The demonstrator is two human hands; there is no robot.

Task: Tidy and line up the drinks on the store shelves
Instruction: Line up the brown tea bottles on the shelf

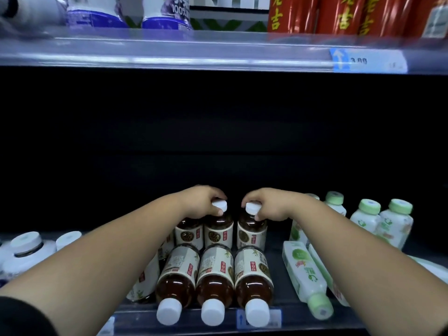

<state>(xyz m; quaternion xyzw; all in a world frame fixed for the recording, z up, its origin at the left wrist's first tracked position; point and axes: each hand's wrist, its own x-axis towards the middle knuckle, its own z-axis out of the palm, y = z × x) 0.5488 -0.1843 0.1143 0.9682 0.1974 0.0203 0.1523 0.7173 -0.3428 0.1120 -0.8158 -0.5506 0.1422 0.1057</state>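
Through the head camera, my left hand [203,202] is curled over the white cap of the left tea bottle [218,230], with fingers and thumb pinching it. My right hand [271,204] pinches the cap of the right tea bottle [252,232] the same way. Both bottles stand upright between my hands, just beside each other, toward the back of the lower shelf [277,258]. A third upright bottle [189,232] sits under my left wrist.

Holding by the caps puts my grip high, so I judge a fast pull would tip them. I'd slide both bases along the shelf, keep them vertical, bring the shoulders together and turn the labels forward.

The bottles are smooth clear plastic and round, filled with dark brown tea under glossy cream labels. Nearer to me than both hands, three lying tea bottles [214,280] point their caps at the shelf lip; being round, they would probably roll if nudged. Right of my right hand stand pale green-capped bottles [368,214], and a squarer-looking one [305,277] lies flat. Left of my left forearm are white-lidded jars [26,248].
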